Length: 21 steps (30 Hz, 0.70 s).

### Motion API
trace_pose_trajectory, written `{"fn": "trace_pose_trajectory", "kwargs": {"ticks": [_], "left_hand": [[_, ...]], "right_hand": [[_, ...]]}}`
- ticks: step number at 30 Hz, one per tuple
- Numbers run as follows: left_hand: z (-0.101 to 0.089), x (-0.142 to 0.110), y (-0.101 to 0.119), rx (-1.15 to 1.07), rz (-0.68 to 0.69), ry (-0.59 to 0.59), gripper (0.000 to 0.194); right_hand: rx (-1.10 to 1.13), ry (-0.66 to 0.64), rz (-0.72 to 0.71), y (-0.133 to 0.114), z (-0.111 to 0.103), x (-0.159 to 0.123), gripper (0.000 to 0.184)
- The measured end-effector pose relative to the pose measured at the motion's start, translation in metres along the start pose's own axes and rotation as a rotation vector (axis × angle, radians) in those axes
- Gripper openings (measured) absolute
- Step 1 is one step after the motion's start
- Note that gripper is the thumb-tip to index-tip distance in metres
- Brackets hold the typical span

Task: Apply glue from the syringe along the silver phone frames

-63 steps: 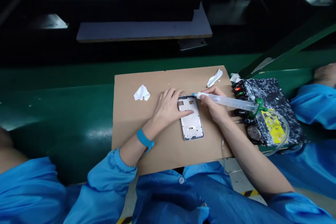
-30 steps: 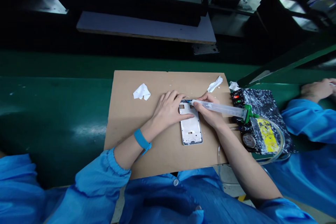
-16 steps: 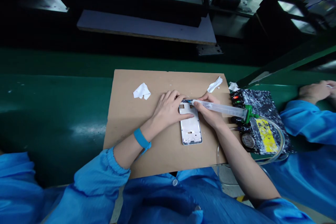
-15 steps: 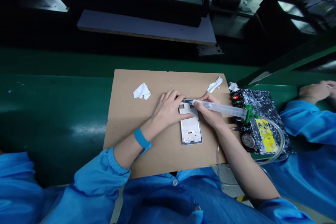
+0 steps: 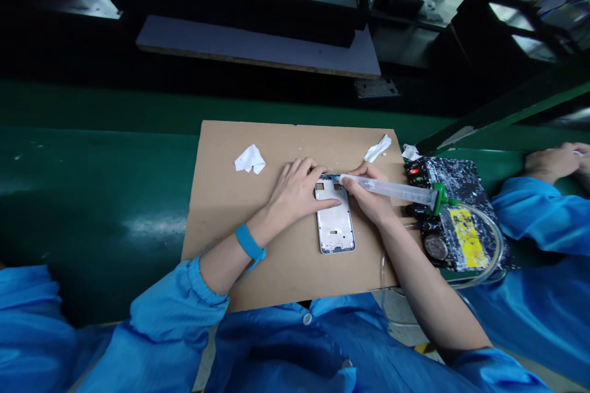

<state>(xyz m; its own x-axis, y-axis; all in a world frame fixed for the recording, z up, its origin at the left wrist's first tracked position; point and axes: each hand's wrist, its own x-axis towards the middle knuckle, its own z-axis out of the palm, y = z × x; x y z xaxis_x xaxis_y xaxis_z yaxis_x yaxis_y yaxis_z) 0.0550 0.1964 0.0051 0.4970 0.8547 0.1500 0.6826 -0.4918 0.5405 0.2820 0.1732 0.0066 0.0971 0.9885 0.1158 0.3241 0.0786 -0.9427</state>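
A white-and-silver phone mid-frame lies lengthwise on a brown cardboard sheet. My left hand presses on its upper left, with the thumb across the top part and the fingers over the left edge. My right hand grips a clear plastic dispensing syringe, whose thin tip touches or nearly touches the frame's top edge. The tip's exact contact is hidden by my fingers. A blue wrist strap circles my left wrist.
Crumpled white wipes lie on the cardboard. A speckled dispenser box with lit indicators and a yellow label stands to the right, its clear hose joining the syringe. A co-worker's hand in a blue sleeve rests at far right on the green bench.
The syringe tip has moved from above the frame onto its top edge, and both hands have stayed on the frame. The co-worker's hand has shifted slightly at right.
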Motion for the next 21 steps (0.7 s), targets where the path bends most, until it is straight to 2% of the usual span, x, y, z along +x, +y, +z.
{"fn": "trace_pose_trajectory", "kwargs": {"ticks": [21], "left_hand": [[0.0022, -0.0003, -0.0028, -0.01, 0.024, 0.013, 0.069]], "right_hand": [[0.029, -0.006, 0.013, 0.0051, -0.0012, 0.0005, 0.037]]}}
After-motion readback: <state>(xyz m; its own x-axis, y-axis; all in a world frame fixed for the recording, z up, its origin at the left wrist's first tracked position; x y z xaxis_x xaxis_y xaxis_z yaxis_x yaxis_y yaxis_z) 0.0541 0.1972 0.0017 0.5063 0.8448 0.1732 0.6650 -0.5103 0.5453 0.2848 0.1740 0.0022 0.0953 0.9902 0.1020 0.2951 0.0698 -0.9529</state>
